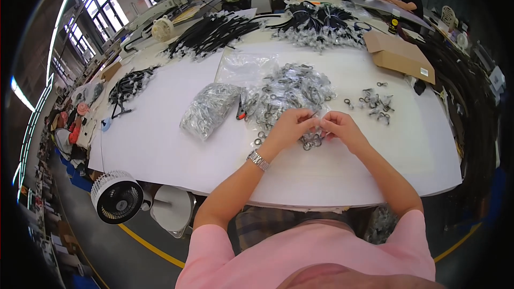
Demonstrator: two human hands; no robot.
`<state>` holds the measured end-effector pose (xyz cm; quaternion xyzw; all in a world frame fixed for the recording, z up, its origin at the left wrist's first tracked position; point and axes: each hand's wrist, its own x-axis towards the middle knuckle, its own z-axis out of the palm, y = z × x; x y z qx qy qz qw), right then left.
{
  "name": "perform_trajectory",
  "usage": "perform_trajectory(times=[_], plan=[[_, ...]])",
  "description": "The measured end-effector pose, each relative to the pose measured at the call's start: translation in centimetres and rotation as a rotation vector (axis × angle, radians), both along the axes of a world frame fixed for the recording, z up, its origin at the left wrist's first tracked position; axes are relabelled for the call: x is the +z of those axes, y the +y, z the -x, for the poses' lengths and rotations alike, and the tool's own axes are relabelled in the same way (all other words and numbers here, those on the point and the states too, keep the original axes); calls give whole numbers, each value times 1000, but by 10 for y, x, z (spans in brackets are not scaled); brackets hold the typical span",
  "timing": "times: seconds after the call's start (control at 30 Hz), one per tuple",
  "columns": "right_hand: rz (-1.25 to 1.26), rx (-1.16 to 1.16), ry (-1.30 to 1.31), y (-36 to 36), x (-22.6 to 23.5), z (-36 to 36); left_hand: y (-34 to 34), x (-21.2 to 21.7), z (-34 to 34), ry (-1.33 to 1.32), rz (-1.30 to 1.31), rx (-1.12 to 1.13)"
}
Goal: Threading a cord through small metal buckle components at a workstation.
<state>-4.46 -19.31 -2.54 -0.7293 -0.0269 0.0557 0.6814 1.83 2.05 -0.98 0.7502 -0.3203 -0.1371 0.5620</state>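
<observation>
Fingertip-pinched by left hand and right hand, a small indistinct dark piece should be steadied apart from the clear-wrapped grey metal fittings heaped just beyond.

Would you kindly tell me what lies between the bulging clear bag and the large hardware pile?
In the head view, a small red-and-black item lies between the bag and the pile.

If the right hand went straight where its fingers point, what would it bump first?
Probably the left hand; the right hand touches or nearly touches it, fingers to fingers. Past it seems to lie the pile of small metal pieces, but depth is unclear.
</observation>
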Motion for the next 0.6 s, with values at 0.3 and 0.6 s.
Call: perform_trajectory(times=[0.3,0.6], plan=[[-46,-69,-76,4,2,7,-4,6,4,101,88,52],[54,-126,-227,16,6,10,-1,10,6,242,135,111]])
